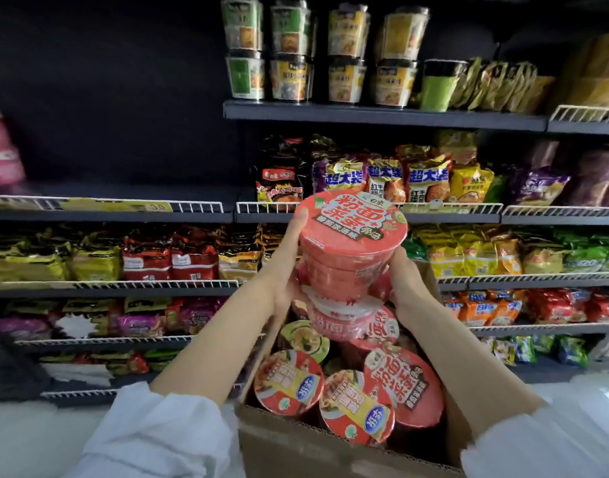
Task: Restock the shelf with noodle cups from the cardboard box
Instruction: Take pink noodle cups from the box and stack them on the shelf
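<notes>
- Red cup [351, 236], lid reading 粉面菜蛋, held up in front of the shelf [382, 113], above the box [296, 443].
- Gripped from both sides: left hand [289, 263] with thumb on the lid rim, right hand [408, 284] curled round the far-right side.
- A second red cup [351, 322] just below, tilted.
- More cups in the box, near: two yellow-banded lids [289, 381], another 粉面菜蛋 lid [399, 384].
- Behind, bags printed 超大袋 [386, 181].

Tall paper tubs with green and yellow labels [317, 56] are stacked two high on the top board. Shiny foil packets in blue, red and yellow [386, 177] are ranged behind a white wire rail [451, 209]. A blurred pink bag [1, 153] is seen far left.
</notes>
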{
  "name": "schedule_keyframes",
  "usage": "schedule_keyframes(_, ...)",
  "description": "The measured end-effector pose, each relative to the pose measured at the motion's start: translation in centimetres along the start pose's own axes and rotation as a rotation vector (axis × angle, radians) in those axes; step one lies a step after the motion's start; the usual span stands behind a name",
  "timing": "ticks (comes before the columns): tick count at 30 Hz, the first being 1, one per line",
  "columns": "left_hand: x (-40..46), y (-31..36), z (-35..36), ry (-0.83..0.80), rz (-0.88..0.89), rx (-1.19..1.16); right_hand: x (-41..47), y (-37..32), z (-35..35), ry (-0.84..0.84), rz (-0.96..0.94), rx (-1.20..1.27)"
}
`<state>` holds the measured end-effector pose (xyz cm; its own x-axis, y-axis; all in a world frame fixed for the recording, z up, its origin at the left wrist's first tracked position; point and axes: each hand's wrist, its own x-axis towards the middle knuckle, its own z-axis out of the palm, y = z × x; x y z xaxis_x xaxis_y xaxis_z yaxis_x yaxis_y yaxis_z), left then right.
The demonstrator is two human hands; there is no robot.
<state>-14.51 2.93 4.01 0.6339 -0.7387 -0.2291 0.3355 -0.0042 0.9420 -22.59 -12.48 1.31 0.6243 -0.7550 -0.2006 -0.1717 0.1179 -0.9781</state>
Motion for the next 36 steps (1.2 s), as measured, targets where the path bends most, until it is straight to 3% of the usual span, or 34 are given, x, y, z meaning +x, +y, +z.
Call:
schedule_keyframes(16, -4.0, 13.9, -38.8, 0.41, 0.173, -0.19, 1.2, -5.2, 46.4, -0.447, -0.001, 0.067)
schedule_keyframes(22, 0.1, 18.5, -49.8, 0.484, 0.308, -0.136, 6.2, -8.9, 58.8, -0.454, -0.051, 0.018)
schedule_keyframes(27, 6.5, 23.4, -56.8, 0.644, 0.41, -0.093, 12.8, -12.4, 68.3, -0.543, -0.129, 0.023)
schedule_keyframes(36, 16.2, 30.2, -69.4, 0.715, 0.371, -0.076, 20.6, -15.1, 82.1, -0.634, -0.157, 0.064)
